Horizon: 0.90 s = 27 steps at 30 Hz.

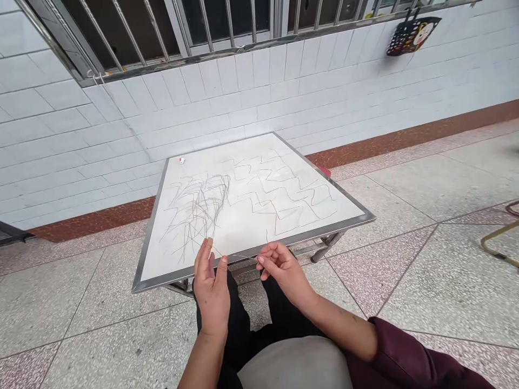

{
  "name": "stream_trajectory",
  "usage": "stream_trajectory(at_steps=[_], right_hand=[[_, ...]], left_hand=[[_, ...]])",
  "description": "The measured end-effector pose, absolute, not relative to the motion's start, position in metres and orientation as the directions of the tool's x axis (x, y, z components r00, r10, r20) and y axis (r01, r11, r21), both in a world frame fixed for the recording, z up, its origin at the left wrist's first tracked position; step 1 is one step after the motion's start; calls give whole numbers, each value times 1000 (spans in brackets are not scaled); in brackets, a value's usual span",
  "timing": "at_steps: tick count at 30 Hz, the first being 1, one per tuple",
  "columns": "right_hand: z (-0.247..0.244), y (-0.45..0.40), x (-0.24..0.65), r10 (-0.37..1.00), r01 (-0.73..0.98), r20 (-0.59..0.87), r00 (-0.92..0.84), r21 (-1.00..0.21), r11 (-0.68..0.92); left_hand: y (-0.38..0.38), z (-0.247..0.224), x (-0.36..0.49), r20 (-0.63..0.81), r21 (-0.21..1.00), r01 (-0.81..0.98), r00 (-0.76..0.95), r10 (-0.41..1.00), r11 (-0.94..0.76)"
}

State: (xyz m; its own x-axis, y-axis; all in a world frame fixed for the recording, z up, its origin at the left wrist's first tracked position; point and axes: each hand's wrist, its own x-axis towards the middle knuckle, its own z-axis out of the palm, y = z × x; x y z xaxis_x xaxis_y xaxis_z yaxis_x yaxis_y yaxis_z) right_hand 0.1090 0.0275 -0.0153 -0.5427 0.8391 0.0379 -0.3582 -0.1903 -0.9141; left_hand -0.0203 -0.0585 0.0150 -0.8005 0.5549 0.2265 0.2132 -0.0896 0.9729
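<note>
A white tiled wall (97,146) runs along the far side, with a reddish-brown skirting band (405,132) at its foot and a window (121,32) of steel bars over dark panes above, where a dotted, patterned bag (412,35) hangs at the right. The floor (405,286) is speckled grey terrazzo slabs with pinkish bands between them, and a brass-coloured metal frame (498,237) pokes in at the right edge. Soft, even light falls across the tiles, with no hard shadows.
</note>
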Motion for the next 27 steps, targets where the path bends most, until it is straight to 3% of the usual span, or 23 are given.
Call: stream_trajectory(at_steps=[3,7,14,16,18,20,21,24,27], right_hand=[[-22,14,102,843,-367,83,-531,-919,-140],[-30,5,98,808,-330,128,-576,-940,-87],[-41,6,105,611,-241,7,-792,-922,-302],[-44,13,110,661,-219,-35,-749,-929,-298],[-42,23,116,833,-189,-10,-554,-973,-136],[-34,34,120,930,-78,172,-323,-985,156],[-27,39,121,911,-10,298,-285,-951,308],[-4,47,113,668,15,550,-501,-766,643],[10,50,98,481,-88,610,-629,-671,736]], left_hand=[[-52,12,-16,138,961,-11,-847,514,-276],[-52,12,-18,52,923,-170,-836,547,-347],[-57,17,-23,99,938,-101,-839,536,-331],[-59,20,-22,152,955,-7,-848,507,-298],[-62,22,-21,214,961,89,-842,495,-262],[-63,23,-18,265,959,168,-819,509,-228],[-63,23,-16,284,956,199,-806,519,-215],[-62,23,-12,299,954,233,-777,553,-189],[-60,24,-9,253,967,196,-769,588,-161]])
